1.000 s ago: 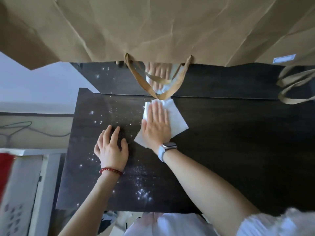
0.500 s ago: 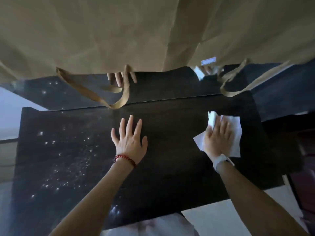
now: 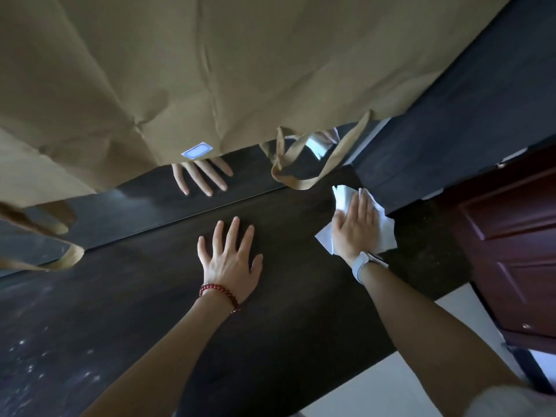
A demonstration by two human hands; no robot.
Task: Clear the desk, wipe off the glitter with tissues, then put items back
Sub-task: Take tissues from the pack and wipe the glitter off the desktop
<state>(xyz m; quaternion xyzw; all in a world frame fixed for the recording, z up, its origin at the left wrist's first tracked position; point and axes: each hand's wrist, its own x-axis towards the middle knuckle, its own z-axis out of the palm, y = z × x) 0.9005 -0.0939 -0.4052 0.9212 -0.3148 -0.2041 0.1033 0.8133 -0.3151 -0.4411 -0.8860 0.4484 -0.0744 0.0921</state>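
Note:
A dark wooden desk fills the middle of the view. My right hand presses flat on a white tissue at the desk's far right corner. My left hand, with a red bead bracelet, lies flat and spread on the desk's middle, holding nothing. Specks of glitter remain on the near left part of the desk. A glossy dark panel behind the desk mirrors my left fingers.
Large brown paper bags hang over the back of the desk, their handles dangling onto the surface. A dark red door stands at the right. Pale floor shows below the desk's right edge.
My right hand has swept the tissue from the desk's middle to its far right corner. My left hand shifted right along the desk. The view has turned right, leaving the glitter at the left.

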